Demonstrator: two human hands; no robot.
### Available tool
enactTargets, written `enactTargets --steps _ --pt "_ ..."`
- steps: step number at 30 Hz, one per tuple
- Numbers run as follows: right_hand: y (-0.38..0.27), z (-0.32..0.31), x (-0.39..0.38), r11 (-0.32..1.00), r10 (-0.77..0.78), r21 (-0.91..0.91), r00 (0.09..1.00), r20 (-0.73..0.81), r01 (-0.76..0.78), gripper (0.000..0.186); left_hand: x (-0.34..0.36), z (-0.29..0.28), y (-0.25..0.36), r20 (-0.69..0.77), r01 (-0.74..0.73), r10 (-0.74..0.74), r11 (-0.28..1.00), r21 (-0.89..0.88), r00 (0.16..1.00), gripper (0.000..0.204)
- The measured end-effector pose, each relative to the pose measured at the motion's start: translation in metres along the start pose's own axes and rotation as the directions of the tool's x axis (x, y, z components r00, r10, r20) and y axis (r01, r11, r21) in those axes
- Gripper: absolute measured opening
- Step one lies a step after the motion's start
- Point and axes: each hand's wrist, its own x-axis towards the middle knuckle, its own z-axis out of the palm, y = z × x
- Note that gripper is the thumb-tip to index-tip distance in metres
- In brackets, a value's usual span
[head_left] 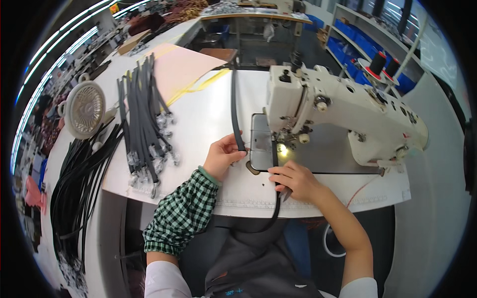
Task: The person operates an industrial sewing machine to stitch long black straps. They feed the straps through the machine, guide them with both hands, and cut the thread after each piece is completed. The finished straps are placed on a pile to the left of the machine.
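My left hand (220,158) is closed, thumb and fingers pinching the near end of a dark grey strap (235,107) that runs away across the white table. To its right stands a white sewing machine (343,99), its small lamp lit beside the needle. A black strap (276,204) passes under the needle area, comes toward me and curls over the table's front edge to my lap. My right hand (300,183) is closed on this strap just in front of the machine. Below its fingers shows a small dark pointed thing (285,193), its kind unclear.
Left on the table lie a bundle of dark straps (141,109) with clear-wrapped ends and a small round fan (85,109). More black straps (74,184) hang over the left side. A pink sheet (184,67) lies behind. Thread cones (377,63) stand at the right.
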Motion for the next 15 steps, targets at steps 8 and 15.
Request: enactTargets --steps 8,15 --pt "-0.007 -0.006 0.004 0.999 0.019 -0.028 0.999 0.035 -0.018 0.021 -0.005 -0.122 0.072 -0.451 -0.419 0.249 0.847 -0.327 0.857 0.041" --pt "-0.012 -0.011 0.005 0.999 0.028 -0.026 0.999 0.043 -0.027 0.024 -0.169 -0.31 0.208 -0.565 -0.829 0.648 0.546 -0.122 0.51 0.026"
